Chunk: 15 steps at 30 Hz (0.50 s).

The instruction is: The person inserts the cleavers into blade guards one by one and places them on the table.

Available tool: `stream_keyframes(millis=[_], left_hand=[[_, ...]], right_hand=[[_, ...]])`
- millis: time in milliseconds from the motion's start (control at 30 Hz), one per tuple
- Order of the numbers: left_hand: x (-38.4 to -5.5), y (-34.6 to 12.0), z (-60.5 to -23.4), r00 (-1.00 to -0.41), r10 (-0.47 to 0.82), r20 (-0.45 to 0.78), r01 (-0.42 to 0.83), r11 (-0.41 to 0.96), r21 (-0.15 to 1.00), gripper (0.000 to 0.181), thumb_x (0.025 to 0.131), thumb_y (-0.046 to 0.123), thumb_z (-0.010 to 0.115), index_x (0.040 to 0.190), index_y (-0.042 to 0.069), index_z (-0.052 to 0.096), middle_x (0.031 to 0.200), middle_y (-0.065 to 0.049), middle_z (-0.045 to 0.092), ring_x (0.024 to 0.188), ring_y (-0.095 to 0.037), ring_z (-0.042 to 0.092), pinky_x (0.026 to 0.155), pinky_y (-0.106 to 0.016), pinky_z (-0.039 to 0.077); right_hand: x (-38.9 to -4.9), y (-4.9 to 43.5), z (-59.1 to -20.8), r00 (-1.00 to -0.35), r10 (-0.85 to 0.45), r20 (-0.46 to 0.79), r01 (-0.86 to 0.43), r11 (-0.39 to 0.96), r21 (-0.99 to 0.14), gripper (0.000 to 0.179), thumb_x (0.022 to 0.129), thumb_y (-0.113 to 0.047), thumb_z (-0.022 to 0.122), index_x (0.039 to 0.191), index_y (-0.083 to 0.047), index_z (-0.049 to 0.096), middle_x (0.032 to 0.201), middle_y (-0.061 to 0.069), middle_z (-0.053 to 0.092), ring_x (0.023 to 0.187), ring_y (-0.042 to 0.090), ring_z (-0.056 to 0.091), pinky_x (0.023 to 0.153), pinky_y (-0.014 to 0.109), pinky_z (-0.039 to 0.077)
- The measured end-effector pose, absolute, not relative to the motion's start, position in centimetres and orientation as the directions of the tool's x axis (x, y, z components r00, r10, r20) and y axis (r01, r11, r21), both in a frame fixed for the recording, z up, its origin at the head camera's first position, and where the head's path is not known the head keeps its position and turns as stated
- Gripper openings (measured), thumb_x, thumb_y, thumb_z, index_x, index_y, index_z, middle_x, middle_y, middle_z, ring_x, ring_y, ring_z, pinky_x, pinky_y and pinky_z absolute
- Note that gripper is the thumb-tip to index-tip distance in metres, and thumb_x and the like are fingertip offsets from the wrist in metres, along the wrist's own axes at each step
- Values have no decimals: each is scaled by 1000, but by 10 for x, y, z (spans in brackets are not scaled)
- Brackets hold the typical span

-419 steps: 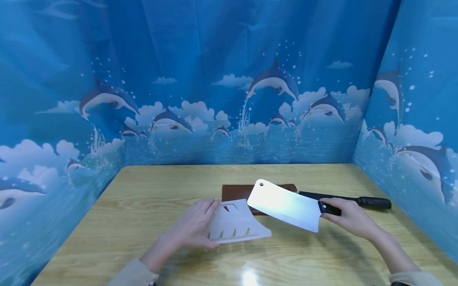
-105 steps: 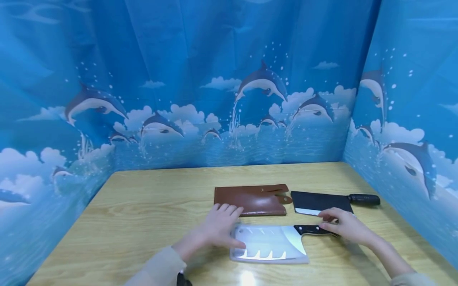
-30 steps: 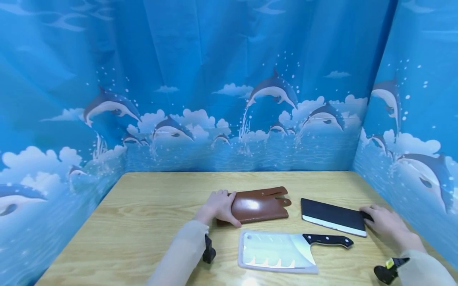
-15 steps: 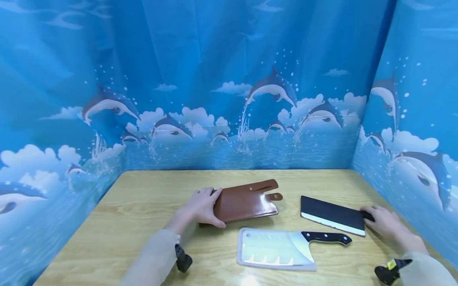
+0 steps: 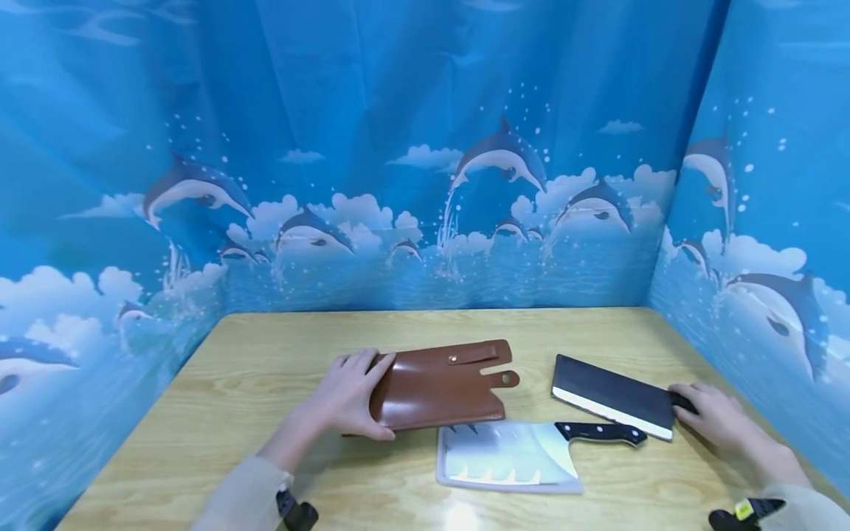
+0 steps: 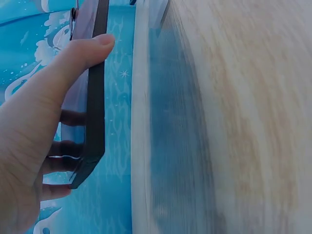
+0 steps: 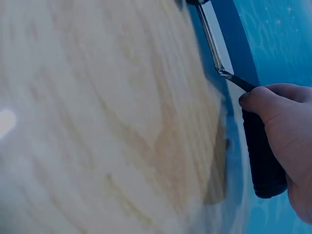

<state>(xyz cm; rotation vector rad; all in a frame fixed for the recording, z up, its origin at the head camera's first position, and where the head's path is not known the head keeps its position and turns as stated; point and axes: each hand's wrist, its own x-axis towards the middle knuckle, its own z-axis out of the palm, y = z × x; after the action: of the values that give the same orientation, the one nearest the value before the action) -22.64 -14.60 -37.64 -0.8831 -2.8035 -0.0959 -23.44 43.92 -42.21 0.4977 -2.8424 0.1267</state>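
My left hand (image 5: pixel 352 398) grips the closed left end of a brown leather knife sheath (image 5: pixel 441 387), thumb in front and fingers behind. In the left wrist view the edge of the sheath (image 6: pixel 96 117) stands apart from the tabletop. The sheath's strap and snap tab point right, toward a dark cleaver (image 5: pixel 607 391) with a bright cutting edge. My right hand (image 5: pixel 713 417) holds this cleaver by its black handle (image 7: pixel 262 156), its blade pointing left. Nearer me lies a second cleaver, its shiny blade in a translucent white blade guard (image 5: pixel 508 488) and its black riveted handle (image 5: pixel 600 433) to the right.
The wood-grain table (image 5: pixel 279 346) carries everything. A blue dolphin-print curtain (image 5: pixel 398 147) encloses its back and sides. The sheath's lower edge overlaps the top of the guarded cleaver in the head view.
Earlier my hands held the shiny cleaver and its guard apart; later it lay in the guard. Since then my left hand took the sheath and drew it left, my right gripped the dark cleaver.
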Motion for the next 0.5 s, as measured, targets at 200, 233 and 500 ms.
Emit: stream_keyframes(millis=[200, 233, 500], left_hand=[[-222, -150, -379, -780, 569, 260, 584, 812, -24, 114, 56, 72, 67, 144, 9, 33, 135, -20, 40, 123, -35, 39, 97, -55, 31], [-222, -150, -380, -778, 570, 266, 586, 810, -23, 114, 56, 72, 67, 144, 8, 33, 135, -20, 41, 123, -35, 39, 97, -55, 31], [-220, -150, -381, -739, 584, 335, 595, 800, -81, 114, 53, 74, 66, 142, 8, 37, 131, -19, 45, 118, -34, 43, 95, -53, 34]], right_hand=[[-235, 428, -412, -875, -348, 335, -376, 926, -20, 34, 75, -5, 71, 106, 6, 62, 90, 22, 60, 81, 43, 57, 61, 56, 45], [-235, 425, -411, -868, -356, 346, -381, 924, -5, 34, 74, -6, 72, 105, 5, 62, 89, 19, 61, 79, 41, 58, 59, 54, 45], [-238, 395, -395, -788, -433, 438, -460, 886, 49, 36, 67, -5, 76, 101, 1, 65, 81, 11, 60, 70, 32, 58, 49, 42, 37]])
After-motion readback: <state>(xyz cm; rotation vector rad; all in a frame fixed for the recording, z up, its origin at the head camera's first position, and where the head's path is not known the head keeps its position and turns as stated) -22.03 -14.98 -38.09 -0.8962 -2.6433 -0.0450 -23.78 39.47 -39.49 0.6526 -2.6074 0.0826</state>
